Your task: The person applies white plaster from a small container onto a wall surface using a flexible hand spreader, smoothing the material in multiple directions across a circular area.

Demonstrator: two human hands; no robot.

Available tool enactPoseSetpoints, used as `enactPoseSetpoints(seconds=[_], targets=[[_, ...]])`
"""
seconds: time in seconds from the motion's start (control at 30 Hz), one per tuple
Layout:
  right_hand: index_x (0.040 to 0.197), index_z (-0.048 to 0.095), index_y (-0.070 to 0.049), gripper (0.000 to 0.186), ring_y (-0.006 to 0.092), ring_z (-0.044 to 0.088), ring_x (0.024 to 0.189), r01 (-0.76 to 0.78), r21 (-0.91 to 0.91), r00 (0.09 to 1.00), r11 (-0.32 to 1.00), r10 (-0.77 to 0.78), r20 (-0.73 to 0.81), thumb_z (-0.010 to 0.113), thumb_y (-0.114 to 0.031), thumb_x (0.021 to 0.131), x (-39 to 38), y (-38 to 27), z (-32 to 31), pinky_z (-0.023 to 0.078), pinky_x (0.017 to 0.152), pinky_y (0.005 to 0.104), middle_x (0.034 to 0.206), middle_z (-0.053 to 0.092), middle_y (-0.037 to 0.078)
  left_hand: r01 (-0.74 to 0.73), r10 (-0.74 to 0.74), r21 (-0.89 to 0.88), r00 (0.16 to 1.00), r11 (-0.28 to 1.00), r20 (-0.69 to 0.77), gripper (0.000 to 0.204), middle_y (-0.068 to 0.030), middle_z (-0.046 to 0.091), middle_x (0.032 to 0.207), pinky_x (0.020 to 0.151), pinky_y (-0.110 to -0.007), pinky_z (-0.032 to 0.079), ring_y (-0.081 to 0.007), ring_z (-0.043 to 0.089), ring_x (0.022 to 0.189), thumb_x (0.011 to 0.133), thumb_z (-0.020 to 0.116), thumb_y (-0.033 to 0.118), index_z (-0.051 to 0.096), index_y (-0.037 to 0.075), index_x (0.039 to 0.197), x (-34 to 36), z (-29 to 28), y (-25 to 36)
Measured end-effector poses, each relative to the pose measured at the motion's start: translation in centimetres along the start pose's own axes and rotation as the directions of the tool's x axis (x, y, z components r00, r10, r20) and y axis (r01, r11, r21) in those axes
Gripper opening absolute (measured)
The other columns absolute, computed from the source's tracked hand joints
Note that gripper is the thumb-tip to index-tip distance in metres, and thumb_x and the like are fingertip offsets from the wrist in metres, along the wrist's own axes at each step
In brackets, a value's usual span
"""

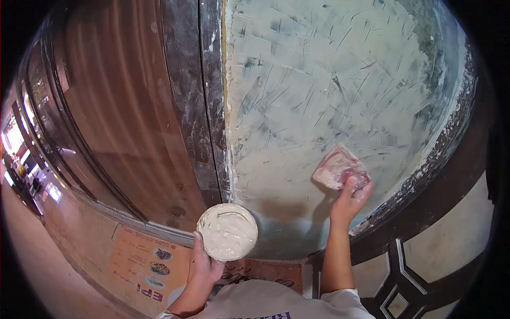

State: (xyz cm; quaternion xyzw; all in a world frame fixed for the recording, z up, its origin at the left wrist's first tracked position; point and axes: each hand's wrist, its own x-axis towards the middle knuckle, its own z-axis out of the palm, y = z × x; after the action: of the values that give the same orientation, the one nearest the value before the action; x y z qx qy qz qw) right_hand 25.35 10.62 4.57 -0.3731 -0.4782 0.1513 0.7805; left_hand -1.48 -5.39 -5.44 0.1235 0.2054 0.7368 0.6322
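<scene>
In the head view, my left hand [207, 266] grips a round tub [227, 234] full of creamy white paste with a smeared, glossy surface. My right hand [349, 196] holds a reddish-pink flat scraper [338, 166] coated in whitish paste, its blade on or just over the pale wall panel [334, 80]. The panel has uneven strokes of light filler with dark scratches and patches showing through. A dark, paste-marked vertical strip [207, 95] borders it on the left.
A brown glossy panel [117, 95] with rails is at the left, beside a distant bright opening [13, 135]. Printed cardboard [133, 255] lies at the lower left. A dark curved edge [404, 196] and geometric dark-framed panels [441, 244] are at the right.
</scene>
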Motion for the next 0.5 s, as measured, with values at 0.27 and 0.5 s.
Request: enactPoseSetpoints(seconds=[0.27,0.5], targets=[[0.104,0.067,-0.006,0.021,0.026,0.069,0.075,0.097,-0.247,0.532,0.964,0.159,0.832,0.069,-0.014,0.085,0.2,-2.9,1.3,0.053,0.07,0.0349,0.085,0.071,0.013,-0.004,0.004,-0.023,0.999,1.0,0.032,0.068,-0.013,0.042,0.151,0.113,-0.048,0.038,-0.0313,0.045,0.136,0.101,0.035,0.057,0.033,0.01,0.151,0.5,2.6,-2.2],[0.104,0.067,-0.006,0.027,0.0285,0.067,0.078,0.139,-0.265,0.171,0.954,0.24,0.955,0.069,-0.016,0.079,2.0,-2.4,1.5,0.053,0.073,0.0357,0.088,0.069,0.014,-0.004,0.005,0.044,1.0,0.999,-0.022,0.067,-0.0123,0.043,0.151,0.113,-0.046,0.038,-0.0297,0.045,0.136,0.102,0.035,0.056,0.035,0.01,0.15,-0.1,4.5,-3.6]])
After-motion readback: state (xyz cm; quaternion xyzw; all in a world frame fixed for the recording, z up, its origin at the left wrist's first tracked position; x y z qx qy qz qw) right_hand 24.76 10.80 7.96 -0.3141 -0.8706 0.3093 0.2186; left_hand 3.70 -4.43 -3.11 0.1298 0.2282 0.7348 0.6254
